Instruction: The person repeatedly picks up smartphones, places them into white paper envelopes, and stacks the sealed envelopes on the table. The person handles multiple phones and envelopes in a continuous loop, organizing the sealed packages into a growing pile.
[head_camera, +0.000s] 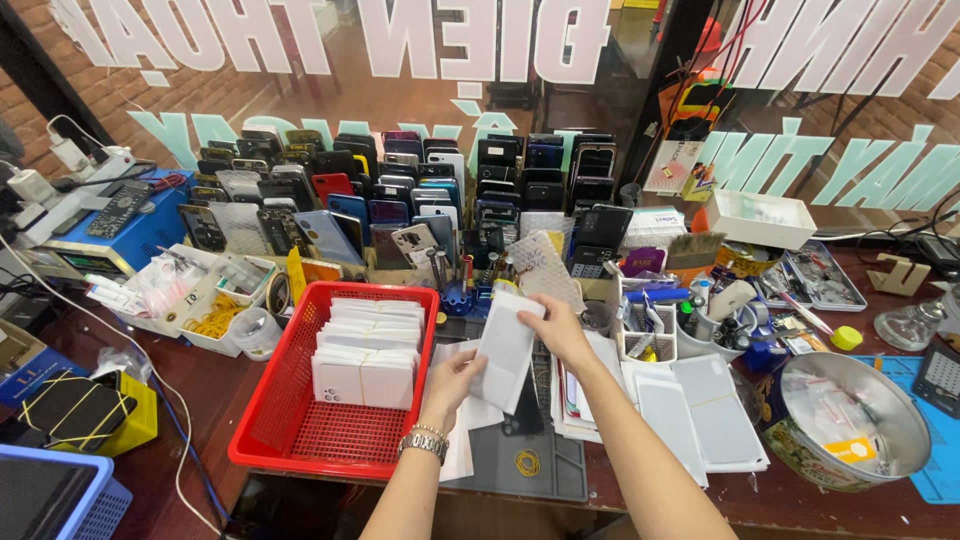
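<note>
Left hand (452, 381) and right hand (553, 327): one white packet (507, 350) was gripped by both, bottom and top, above the grey mat (520, 470) | one red basket (300, 420) just left, white packets stacked inside, too many to count | one yellow rubber band (527, 462) seen on the mat

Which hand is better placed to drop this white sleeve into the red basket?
Probably the left hand: it grips the lower end of the white sleeve right beside the red basket and its stacked white packets. The right hand holds the upper end, farther from the basket.
</note>
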